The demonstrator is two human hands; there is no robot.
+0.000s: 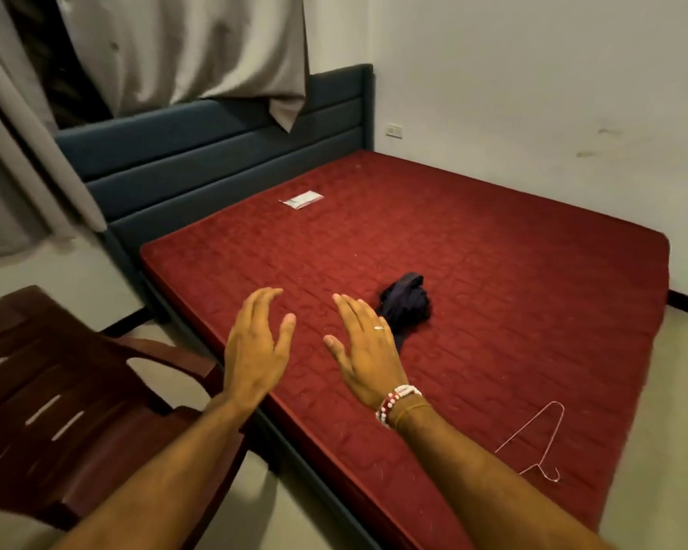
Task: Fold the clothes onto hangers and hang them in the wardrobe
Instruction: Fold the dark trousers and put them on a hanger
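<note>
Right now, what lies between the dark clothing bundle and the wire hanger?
Nothing: the head view shows only bare red mattress between dark clothing bundle and wire hanger.

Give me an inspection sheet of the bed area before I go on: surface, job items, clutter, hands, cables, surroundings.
Surface: red mattress, bare, with no sheet on it.
Job's things: dark garment bunched up near the middle of the mattress; wire hanger lying flat by the near right edge, apart from the garment; no wardrobe in view.
Clutter: small pale packet on the mattress near the headboard.
Hands: left hand and right hand are both open with fingers straight, holding nothing, over the mattress just short of the garment.
Cables: nothing seen.
Surroundings: blue headboard, grey curtain hanging above it, brown chair at left, wall socket on the white wall.
</note>
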